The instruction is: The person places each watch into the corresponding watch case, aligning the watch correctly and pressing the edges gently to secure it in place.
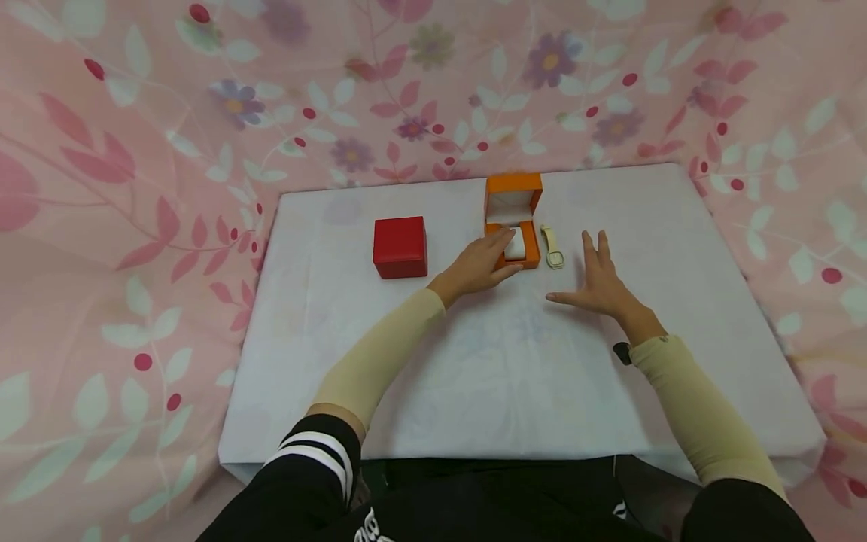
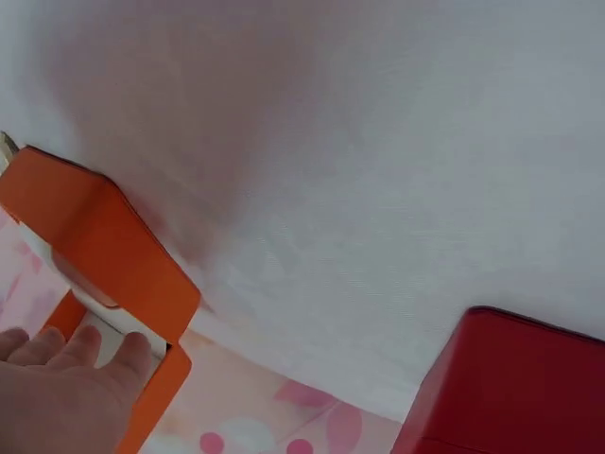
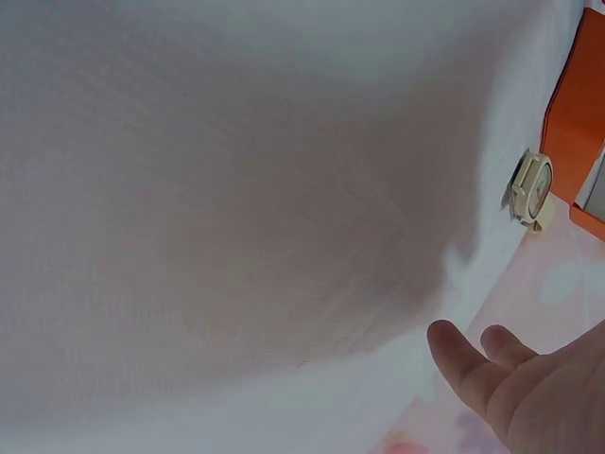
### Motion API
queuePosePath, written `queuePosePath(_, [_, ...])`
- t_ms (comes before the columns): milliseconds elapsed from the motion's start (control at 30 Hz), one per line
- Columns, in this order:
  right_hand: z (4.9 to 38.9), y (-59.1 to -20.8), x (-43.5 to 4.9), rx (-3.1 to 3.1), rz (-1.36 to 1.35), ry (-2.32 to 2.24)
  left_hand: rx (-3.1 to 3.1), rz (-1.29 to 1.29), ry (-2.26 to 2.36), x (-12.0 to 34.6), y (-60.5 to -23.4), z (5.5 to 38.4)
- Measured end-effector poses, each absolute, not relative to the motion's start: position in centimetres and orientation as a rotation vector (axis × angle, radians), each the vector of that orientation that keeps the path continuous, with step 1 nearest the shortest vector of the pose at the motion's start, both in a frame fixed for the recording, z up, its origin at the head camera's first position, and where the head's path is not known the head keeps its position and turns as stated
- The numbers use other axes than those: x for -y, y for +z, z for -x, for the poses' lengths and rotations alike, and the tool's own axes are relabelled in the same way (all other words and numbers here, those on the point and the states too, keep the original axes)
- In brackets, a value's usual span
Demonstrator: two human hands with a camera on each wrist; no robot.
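Note:
An orange watch box (image 1: 531,245) stands with its lid raised toward the back, a white cushion (image 1: 516,245) inside. My left hand (image 1: 479,262) reaches over the box's left side with its fingers extended, the fingertips at the cushion and the thumb along the front edge. The left wrist view shows these fingers (image 2: 83,348) at the box opening. Just right of the box lies a pale yellow-green wristwatch (image 1: 555,259), its strap stretched toward the back. My right hand (image 1: 599,284) is spread to the right of the watch, holding nothing; the thumb points toward the box.
A closed red box (image 1: 400,248) stands on the table left of the orange one. The white cloth-covered table (image 1: 501,376) ends at the back against a pink floral curtain (image 1: 420,98).

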State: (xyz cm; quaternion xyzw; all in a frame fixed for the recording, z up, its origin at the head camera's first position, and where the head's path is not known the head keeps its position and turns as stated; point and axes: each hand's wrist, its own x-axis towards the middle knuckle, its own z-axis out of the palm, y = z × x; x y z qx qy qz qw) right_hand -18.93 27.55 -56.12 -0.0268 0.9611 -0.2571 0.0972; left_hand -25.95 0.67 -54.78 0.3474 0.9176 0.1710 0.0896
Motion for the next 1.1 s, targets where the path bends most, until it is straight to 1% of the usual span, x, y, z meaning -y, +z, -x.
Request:
queuePosePath(200, [18.6, -56.4, -27.6, -2.847, 0.069, -0.756, -2.815, -0.928, 0.412, -1.4, -55.4, 27.4])
queuePosePath(467, [18.4, -56.4, -27.5, -2.832, 0.053, -0.746, -2.782, -0.866, 0.535, -1.5, -56.0, 28.7])
queuePosePath(567, [18.5, -56.4, -27.5, -2.838, 0.053, -0.745, -2.753, -0.775, 0.592, -2.0, -55.8, 29.1])
queuePosePath(733, [18.6, -56.5, -27.5, -2.836, 0.041, -0.755, -2.717, -0.637, 0.557, -3.0, -55.5, 29.4])
queuePosePath(933, [19.6, -56.6, -27.0, -2.848, 0.07, -0.737, -2.761, -0.554, 0.445, -4.1, -54.8, 29.7])
queuePosePath(1100, [21.3, -56.7, -26.4, -2.836, 0.07, -0.732, -2.762, -0.573, 0.305, -4.4, -54.6, 30.2])
